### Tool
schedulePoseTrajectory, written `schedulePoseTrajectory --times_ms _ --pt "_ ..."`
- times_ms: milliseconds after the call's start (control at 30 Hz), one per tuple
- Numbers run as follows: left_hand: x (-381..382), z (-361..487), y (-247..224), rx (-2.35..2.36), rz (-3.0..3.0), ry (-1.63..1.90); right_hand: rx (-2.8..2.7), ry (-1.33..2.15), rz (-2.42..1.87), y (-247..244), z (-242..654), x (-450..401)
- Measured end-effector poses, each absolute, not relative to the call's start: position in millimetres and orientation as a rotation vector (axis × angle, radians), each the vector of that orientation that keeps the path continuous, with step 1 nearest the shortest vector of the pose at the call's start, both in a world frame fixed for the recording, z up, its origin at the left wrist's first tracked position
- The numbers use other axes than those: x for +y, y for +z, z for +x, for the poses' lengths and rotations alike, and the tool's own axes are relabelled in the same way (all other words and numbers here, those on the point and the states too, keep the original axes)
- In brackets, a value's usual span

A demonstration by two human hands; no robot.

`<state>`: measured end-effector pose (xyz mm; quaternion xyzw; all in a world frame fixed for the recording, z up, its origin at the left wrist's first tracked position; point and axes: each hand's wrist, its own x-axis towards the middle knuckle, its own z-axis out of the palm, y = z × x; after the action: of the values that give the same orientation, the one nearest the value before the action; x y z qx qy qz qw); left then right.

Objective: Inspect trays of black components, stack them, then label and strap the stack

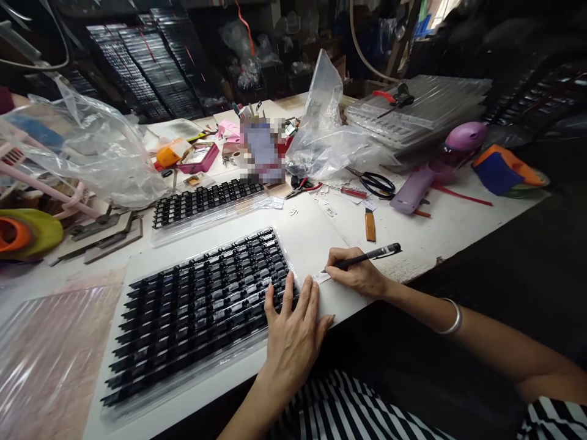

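- While the left hand [293, 333] lies spread, fingers apart and clamped on nothing, its fingertips rest at the right edge of the near tray [183, 380], beside the slip [322, 276].
- Between thumb and fingers, the right hand [355, 273] pinches the pen [369, 255] near its lower end, digits closed together around it.
- From that grip, the pen slants up and to the right; its tip points down-left to the slip, which lies flat on the table [314, 226] just left of the right hand's fingertips.
- Rows of black parts [206, 299] fill the near tray, left of both hands.
- Behind it sits the far tray [206, 223], also with rows of black parts.
- Beyond the pen lies the cutter [370, 226], with the screwdriver [353, 192], scissors [378, 184] and pliers [300, 186] farther back.
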<state>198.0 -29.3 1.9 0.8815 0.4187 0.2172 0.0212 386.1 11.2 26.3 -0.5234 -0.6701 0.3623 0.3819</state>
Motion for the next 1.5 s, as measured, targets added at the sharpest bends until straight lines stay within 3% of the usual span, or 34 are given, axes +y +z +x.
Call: schedulePoseTrajectory --times_ms 1500 --pt "-28 198 1 1.293 2.762 0.653 -1.882 0.758 -1.252 14 387 9"
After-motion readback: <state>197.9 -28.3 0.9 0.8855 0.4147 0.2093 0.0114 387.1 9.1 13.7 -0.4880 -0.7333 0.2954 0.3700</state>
